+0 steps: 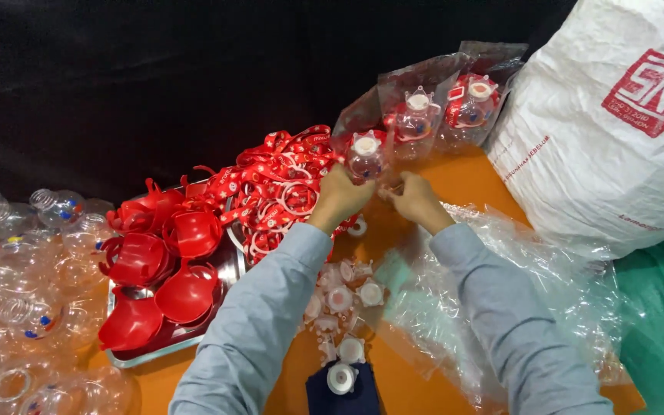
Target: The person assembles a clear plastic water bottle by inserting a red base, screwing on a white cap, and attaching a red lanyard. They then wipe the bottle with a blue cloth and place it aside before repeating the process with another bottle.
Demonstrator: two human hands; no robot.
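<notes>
Bagged bottle (366, 154), a small clear one with a white cap inside a clear plastic bag, stands at the far middle of the orange table (463, 178), and we see our left hand (340, 196) closed around its lower part, fingers wrapped on the bag. Our right hand (416, 198) is just beside it, fingers pinched narrow at the bag's bottom edge; what exactly they grip we cannot tell. Two more bagged bottles (443, 107) stand farther right, near a big white sack (601, 138). Left of our hands lies a heap of red straps (278, 184), and nearer left a metal tray (228, 265) with red bowls (163, 269). Loose white caps (343, 300) lie between our sleeves, empty clear bags (501, 284) lie at the right, clear bottles (24, 292) at the far left
</notes>
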